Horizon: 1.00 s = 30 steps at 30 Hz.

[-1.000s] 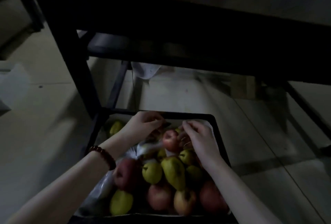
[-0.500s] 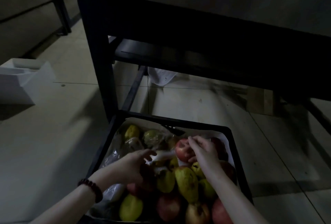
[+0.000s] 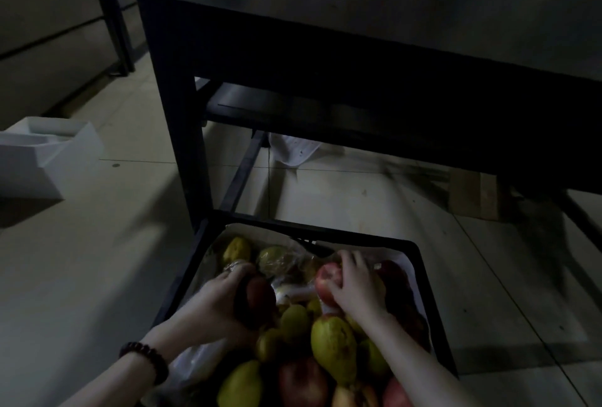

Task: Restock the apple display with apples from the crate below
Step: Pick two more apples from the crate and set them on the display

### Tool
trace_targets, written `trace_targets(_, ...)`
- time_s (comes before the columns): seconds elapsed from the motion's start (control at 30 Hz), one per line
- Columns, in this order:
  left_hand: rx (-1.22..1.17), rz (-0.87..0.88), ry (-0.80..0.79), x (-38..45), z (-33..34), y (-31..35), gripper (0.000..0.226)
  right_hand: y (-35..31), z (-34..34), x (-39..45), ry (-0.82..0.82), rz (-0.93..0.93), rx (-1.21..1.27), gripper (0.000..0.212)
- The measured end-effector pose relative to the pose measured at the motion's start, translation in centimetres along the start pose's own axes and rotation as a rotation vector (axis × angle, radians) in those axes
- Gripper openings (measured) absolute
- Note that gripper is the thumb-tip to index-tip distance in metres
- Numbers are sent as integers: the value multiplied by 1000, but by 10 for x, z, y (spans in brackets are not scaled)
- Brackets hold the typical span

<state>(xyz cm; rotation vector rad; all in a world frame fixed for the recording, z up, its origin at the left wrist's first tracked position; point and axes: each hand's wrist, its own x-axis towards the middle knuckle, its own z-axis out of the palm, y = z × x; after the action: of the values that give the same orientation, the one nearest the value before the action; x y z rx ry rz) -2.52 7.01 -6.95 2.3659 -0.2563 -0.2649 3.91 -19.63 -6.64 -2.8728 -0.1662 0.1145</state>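
A black crate sits on the floor at the bottom of the view, lined with white paper and full of red apples and yellow-green pears. My left hand is wrapped around a dark red apple at the crate's left middle. My right hand grips a brighter red apple near the crate's far side. A large green pear lies between my forearms. Crinkled plastic wrap covers some fruit at the back. The display top is not in view.
A dark table stands directly above and behind the crate, with a black leg at the crate's left corner and a low shelf underneath. A white box sits on the tiled floor at left. A cloth lies under the table.
My left hand has closed around a dark red apple and lifted it slightly. My right hand has tightened on the brighter red apple. The view has tilted upward a little.
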Motion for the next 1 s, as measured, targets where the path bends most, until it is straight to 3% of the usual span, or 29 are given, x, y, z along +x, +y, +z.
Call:
trace_targets(0.1,-106,-86,142,9,-9,14,87,-7,6,9,-172,-151,-320,89)
trace_targets(0.2,-294,-209,183,17,-10,24,85,-11,16,22,-332,-61,-512,115)
trace_targets(0.33,-382,-249,158,16,-6,28,85,-9,30,29,-254,1,-506,109)
trace_targets(0.43,-397,-241,170,14,-7,31,84,-7,28,26,-155,-13,-276,106)
trace_targets(0.57,-513,-245,287,15,-10,38,85,-20,-9,8,-10,91,441,109)
trace_targets(0.67,-566,-204,336,20,-13,46,88,-31,-42,-8,137,98,729,96)
trace_targets(0.77,-617,-148,343,23,-20,63,89,-36,-74,-23,191,62,827,88)
trace_targets(1.0,-663,-128,269,14,-78,150,87,-53,-175,-54,229,1,855,93)
